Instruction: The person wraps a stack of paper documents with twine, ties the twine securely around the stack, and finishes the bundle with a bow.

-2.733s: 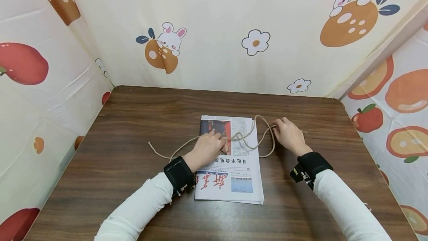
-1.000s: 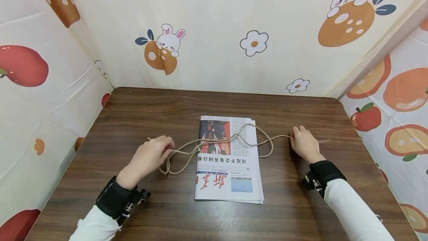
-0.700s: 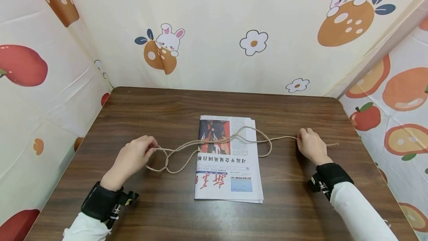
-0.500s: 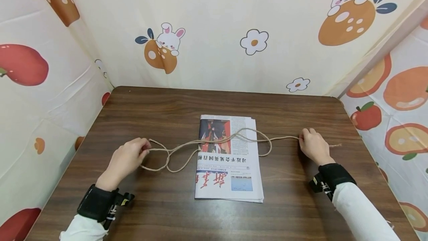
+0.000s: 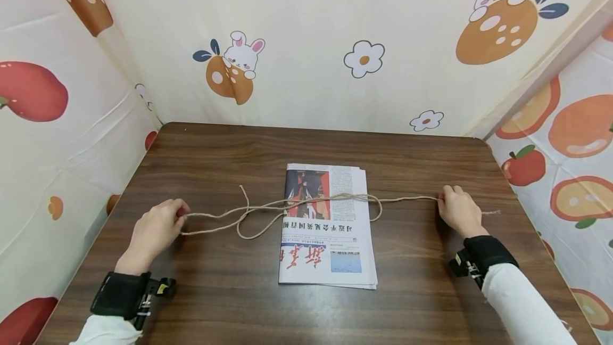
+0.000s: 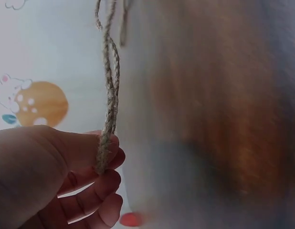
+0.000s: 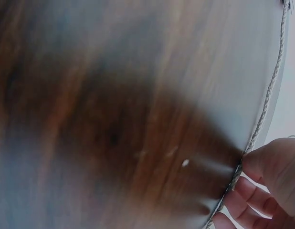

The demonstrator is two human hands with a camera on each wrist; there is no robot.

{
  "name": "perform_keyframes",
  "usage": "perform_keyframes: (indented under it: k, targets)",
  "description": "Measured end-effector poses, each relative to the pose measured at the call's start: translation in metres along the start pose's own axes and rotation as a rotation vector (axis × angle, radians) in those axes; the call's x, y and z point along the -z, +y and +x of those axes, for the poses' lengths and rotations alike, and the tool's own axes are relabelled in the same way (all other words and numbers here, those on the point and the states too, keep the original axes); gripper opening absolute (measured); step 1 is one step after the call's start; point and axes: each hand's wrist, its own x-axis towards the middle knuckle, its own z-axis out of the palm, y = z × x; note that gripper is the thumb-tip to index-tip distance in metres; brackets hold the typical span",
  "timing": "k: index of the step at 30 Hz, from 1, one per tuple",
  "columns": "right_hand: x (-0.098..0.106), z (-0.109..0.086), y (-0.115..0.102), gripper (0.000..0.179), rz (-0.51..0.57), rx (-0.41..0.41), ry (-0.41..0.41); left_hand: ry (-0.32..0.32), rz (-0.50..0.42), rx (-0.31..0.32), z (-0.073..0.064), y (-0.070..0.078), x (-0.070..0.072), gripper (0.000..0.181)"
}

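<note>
A tan braided rope stretches sideways across a folded newspaper. At the left of the table my left hand pinches a doubled loop of it between thumb and forefinger; the left wrist view shows this bight of rope up close. On the right side my right hand pinches the other stretch of rope, whose frayed tail sticks out past the hand. One loose rope end points up just left of the newspaper, and a slack curve of rope lies below it. The strands cross over the newspaper's photo.
The newspaper lies on a dark wood-grain table. A pale printed curtain stands along the back edge, with more printed cloth at both sides. A black wrist strap with a camera sits on each forearm.
My left hand has left the newspaper and moved far left, drawing a rope loop with it. My right hand has slid right. The rope's wavy loops over the paper have flattened into a tighter line.
</note>
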Motion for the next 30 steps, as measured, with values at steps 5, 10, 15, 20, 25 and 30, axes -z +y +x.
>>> perform_keyframes:
  k: [5, 10, 15, 20, 25, 30]
  targets:
    - [0.001, -0.001, 0.005, 0.009, 0.012, -0.017, 0.005, -0.016, 0.027, 0.049, -0.004, -0.012, -0.005, 0.007]
    - [0.001, -0.002, 0.005, 0.008, 0.018, -0.019, -0.013, -0.049, 0.016, 0.069, -0.005, -0.010, -0.008, 0.008]
    - [-0.001, -0.001, -0.006, 0.013, 0.010, 0.032, 0.007, -0.024, 0.013, 0.022, -0.003, 0.006, -0.010, 0.012]
    - [-0.006, -0.001, -0.027, 0.014, 0.012, 0.195, 0.103, 0.064, 0.033, -0.042, -0.003, 0.028, -0.011, 0.015]
    - [-0.015, -0.001, -0.054, 0.016, 0.058, 0.401, 0.129, 0.065, 0.030, -0.116, -0.002, 0.055, -0.018, 0.012]
    - [-0.024, -0.004, -0.078, 0.020, 0.072, 0.540, 0.118, 0.023, 0.046, -0.166, -0.001, 0.073, -0.031, 0.013]
